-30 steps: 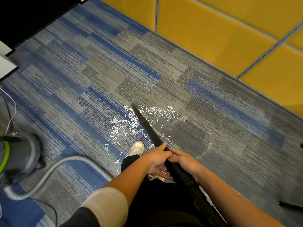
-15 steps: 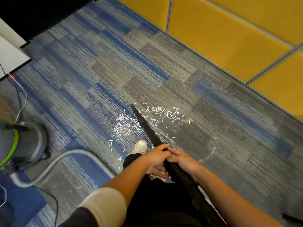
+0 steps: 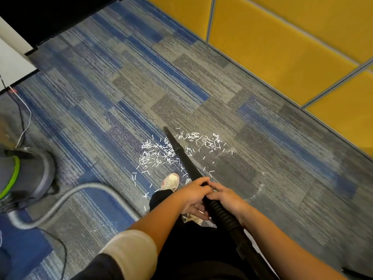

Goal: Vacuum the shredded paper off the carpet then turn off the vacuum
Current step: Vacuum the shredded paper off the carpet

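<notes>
The left hand [image 3: 193,196] and right hand [image 3: 228,199] still wrap the black tube [image 3: 181,154], its tip at the far edge of the shredded paper [image 3: 153,156] on the carpet [image 3: 262,168] — the pile maybe looks thinner, lots left.

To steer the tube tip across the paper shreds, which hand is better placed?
Probably the left hand: it grips the black tube slightly farther forward, nearer the tip. The right hand holds the ribbed hose end behind it. Paper shreds lie on both sides.

Blue-and-grey striped carpet tiles [image 3: 181,81] run up to yellow wall panels [image 3: 272,47] divided by thin grey strips [image 3: 210,19].
</notes>
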Demonstrator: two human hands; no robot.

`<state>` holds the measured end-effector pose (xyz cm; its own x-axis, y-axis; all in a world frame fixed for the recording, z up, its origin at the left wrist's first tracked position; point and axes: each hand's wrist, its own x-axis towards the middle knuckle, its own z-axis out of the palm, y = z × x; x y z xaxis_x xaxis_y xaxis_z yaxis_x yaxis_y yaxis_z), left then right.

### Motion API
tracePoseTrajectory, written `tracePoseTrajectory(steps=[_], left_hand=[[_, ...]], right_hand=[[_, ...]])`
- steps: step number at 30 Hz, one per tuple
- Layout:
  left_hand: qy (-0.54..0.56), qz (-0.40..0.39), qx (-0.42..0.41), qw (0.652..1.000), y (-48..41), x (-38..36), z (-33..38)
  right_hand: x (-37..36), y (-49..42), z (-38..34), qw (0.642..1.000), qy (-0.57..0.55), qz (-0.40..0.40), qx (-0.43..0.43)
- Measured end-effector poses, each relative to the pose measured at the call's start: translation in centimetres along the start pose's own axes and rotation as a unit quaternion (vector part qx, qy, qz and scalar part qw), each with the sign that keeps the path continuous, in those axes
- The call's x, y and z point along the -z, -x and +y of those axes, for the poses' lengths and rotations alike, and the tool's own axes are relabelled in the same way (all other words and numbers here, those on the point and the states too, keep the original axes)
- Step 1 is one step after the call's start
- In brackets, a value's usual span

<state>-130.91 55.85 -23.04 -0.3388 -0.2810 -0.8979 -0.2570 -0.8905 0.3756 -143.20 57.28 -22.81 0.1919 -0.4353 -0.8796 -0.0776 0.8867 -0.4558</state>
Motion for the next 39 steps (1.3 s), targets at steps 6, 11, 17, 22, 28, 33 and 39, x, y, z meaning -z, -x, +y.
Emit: tracePoseTrajectory(steps=[6, 11, 17, 22, 28, 33, 39], left_hand=[[0.000, 0.000, 0.005, 1.000, 0.4, -0.1, -0.2], [-0.025, -0.025, 0.003, 0.999, -0.4, -2.0, 0.6], [-0.044, -0.045, 0.010, 0.998, -1.2, -4.4, 0.6], [-0.045, -0.030, 0.005, 0.999, -0.5, -4.1, -0.1], [-0.036, -0.014, 0.006, 0.999, 0.4, -2.9, -0.4], [-0.038, -0.029, 0.005, 0.999, 1.3, -1.8, -0.3], [-0.035, -0.041, 0.008, 0.998, 2.5, 0.9, -1.2]], right_hand=[[-0.2, 0.7, 0.0, 0.999, -0.013, -0.030, -0.005], [1.5, 1.7, 0.6, 1.000, 0.008, 0.022, 0.017], [3.0, 3.8, 1.4, 0.997, -0.059, 0.038, 0.024], [2.5, 3.4, 2.0, 0.997, -0.066, 0.031, 0.012], [1.4, 2.8, 1.9, 0.999, -0.052, -0.001, 0.005], [0.3, 2.8, 1.7, 0.997, -0.070, 0.001, 0.007], [-2.9, 2.5, 2.0, 0.997, -0.067, 0.021, 0.013]])
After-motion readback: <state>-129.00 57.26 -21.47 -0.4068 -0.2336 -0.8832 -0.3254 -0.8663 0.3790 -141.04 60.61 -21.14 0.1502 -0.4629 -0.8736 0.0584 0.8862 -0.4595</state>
